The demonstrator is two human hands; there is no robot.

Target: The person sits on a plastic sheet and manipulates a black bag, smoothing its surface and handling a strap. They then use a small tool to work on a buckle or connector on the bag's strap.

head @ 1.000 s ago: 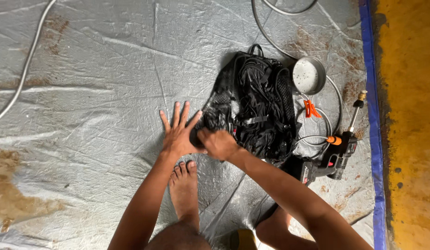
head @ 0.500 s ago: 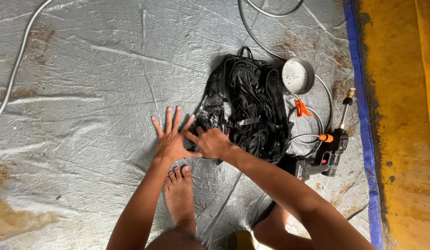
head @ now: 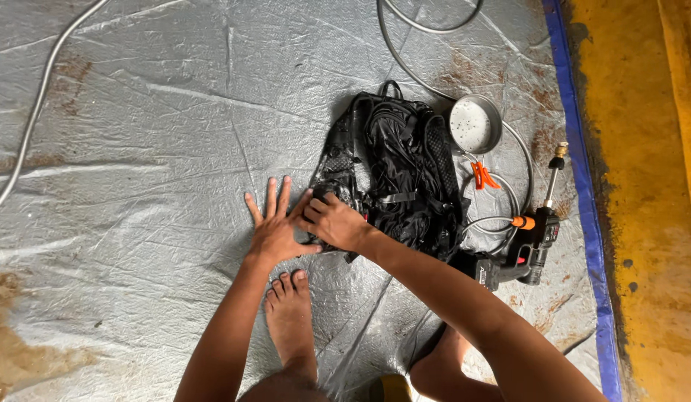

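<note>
My black backpack (head: 397,179) lies centre frame, long axis vertical. My right hand (head: 336,223) grips its lower-left corner; my left hand (head: 274,227) rests just left, fingers spread flat on the tarp (head: 137,149)

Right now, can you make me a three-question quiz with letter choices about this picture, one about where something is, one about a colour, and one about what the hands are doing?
1. Where is the round metal bowl?
A. beside the top of the black backpack
B. under the bare foot
C. on the yellow floor

2. What colour is the edge strip of the grey tarp?
A. red
B. blue
C. green

3. How is the left hand?
A. closed in a fist
B. lifted in the air
C. flat with fingers spread

Answers: 1 A, the bowl sits on the tarp against the backpack's upper right. 2 B, a blue band borders the tarp. 3 C, it presses down open beside the right hand, which rests on the backpack's corner.
</note>
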